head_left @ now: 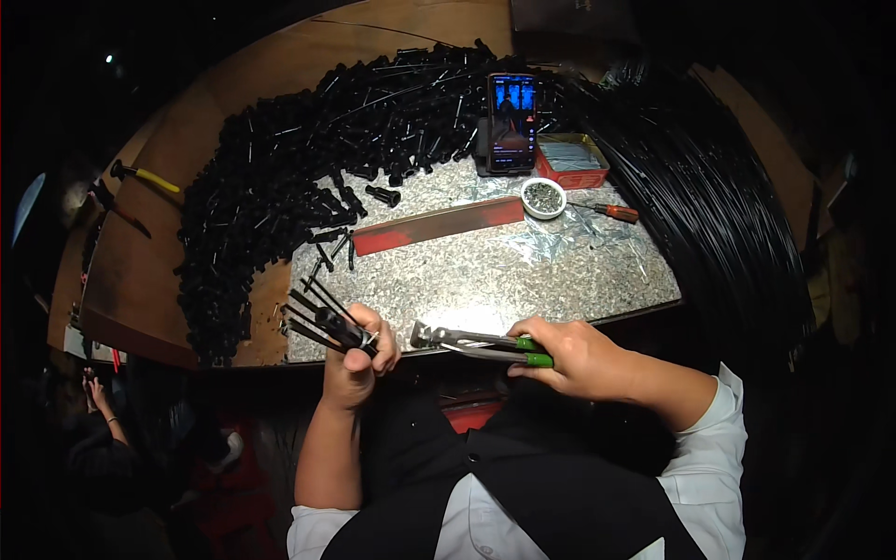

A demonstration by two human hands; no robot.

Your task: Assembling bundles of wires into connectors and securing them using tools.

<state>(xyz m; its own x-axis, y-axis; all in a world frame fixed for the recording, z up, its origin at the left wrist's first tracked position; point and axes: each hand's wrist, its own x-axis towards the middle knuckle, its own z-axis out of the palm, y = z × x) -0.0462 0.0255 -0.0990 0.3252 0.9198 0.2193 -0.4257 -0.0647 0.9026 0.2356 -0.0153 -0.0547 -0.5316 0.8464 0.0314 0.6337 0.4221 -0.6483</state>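
My left hand (pixel 360 359) is closed around a black tubular part (pixel 336 325) with several thin black rods fanning out from it to the upper left. A bright metallic bit shows near my fingertips. My right hand (pixel 569 357) grips a pair of pincers (pixel 476 342) by their green handles. The pincers' metal head points left, a short way from my left hand and apart from it. Both hands are over the front edge of a speckled stone slab (pixel 448 289). Small black rods (pixel 331 247) lie on the slab beyond my left hand.
A big heap of black tubular parts (pixel 280 140) curves along the left and back. Long black rods (pixel 709 177) fill the right. A red-edged bar (pixel 439 226), white bowl of small bits (pixel 543 213), screwdriver (pixel 616 213), red tin (pixel 571 179) and phone (pixel 511 126) stand between. Another person's hand (pixel 98 392) shows lower left.
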